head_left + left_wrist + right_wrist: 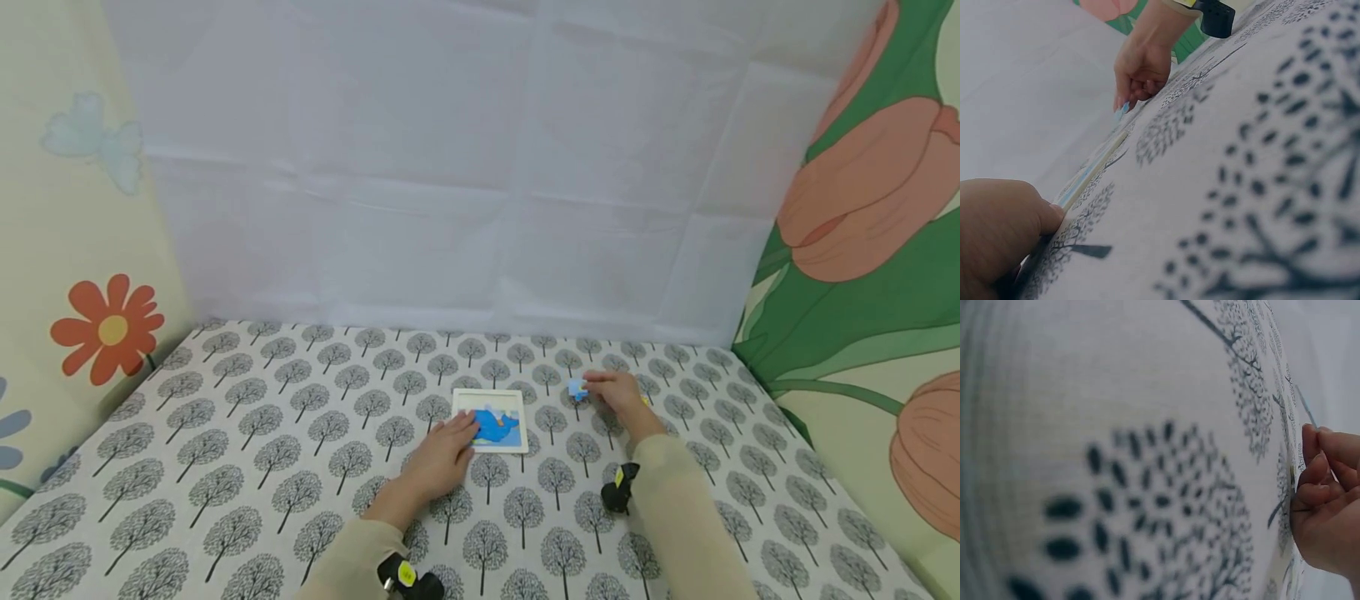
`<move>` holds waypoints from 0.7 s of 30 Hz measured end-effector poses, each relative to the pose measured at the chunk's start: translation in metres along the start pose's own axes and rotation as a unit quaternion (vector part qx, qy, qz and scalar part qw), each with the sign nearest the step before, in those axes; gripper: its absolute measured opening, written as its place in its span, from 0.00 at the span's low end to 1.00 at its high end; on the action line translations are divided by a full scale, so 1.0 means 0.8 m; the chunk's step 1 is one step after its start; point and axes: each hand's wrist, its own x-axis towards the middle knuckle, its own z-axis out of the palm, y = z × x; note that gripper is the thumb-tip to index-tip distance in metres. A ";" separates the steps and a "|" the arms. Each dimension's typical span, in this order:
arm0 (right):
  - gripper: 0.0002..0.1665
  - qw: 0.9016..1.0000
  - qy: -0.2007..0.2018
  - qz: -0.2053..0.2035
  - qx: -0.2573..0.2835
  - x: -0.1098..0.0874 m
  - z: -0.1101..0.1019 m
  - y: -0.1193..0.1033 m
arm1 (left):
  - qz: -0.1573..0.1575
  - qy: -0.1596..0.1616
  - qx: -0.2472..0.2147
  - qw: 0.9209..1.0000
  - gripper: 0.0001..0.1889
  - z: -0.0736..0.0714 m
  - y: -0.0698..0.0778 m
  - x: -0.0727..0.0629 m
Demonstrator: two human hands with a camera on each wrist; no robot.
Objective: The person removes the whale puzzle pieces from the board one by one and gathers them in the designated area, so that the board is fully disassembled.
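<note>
The head view looks down; wrist views skim the cloth [225, 467].

Matt, tree-printed cloth [292, 500] contrasts with a smooth white puzzle frame [524, 421], wood or plastic impossible to tell, and a thin, smooth puzzle piece [576, 388]. A dull, fold-creased sheet [420, 167] looks cloth-like; wrist cameras [618, 492] appear black plastic, sleeves [686, 508] soft, matt fabric.

A nursery-like setting (building type unclear): flower-painted walls [45, 225], white backdrop sheet [480, 167], tree-print tablecloth [247, 492].

Light is dull; close cloth [1066, 419] blurs in both wrist views.
</note>
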 end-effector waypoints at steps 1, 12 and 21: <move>0.14 1.000 -0.002 -0.001 0.003 0.001 0.000 0.001 | 0.000 0.000 -0.001 1.000 0.20 0.000 0.000 0.000; 0.13 0.999 0.018 0.021 -0.022 0.008 0.005 0.004 | 0.000 -0.002 0.000 1.000 0.20 0.000 0.000 0.000; 0.14 0.999 0.000 -0.008 -0.035 0.007 0.007 0.005 | -0.001 -0.003 -0.004 1.000 0.20 -0.001 0.003 -0.001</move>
